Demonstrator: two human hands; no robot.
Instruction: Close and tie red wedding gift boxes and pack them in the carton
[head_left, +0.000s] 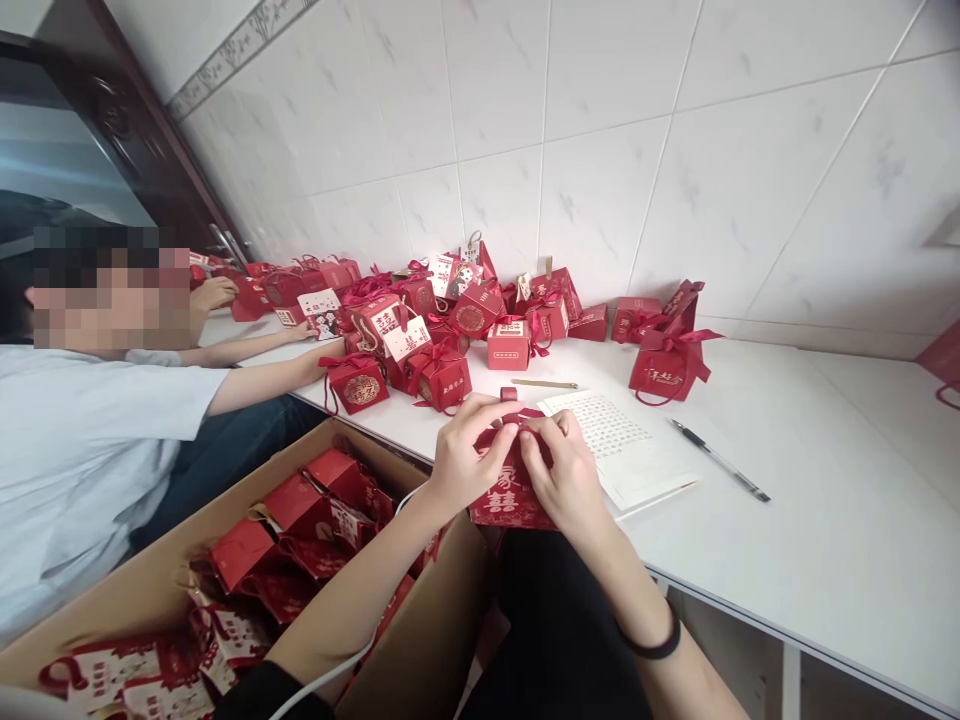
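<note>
A red paper gift box (504,508) with white Chinese characters sits in front of me at the table's edge. At its top, the thumb and fingers of my left hand (466,450) pinch close to a red ribbon loop (510,385). My right hand (568,472) pinches the top from the other side, its fingertips nearly meeting the left ones. Exactly what strip each fingertip grips is hidden. A sheet of handwritten paper (630,465) lies just beyond my right hand, with a gold-coloured strip (545,383) behind it.
Many finished-looking red gift boxes (510,343) crowd along the tiled wall. A pen (720,460) lies on the white table (825,520). To my left stands a cardboard box (450,600) full of red boxes. Another person (90,440) reaches onto the table; a white cable (322,680) crosses my left arm.
</note>
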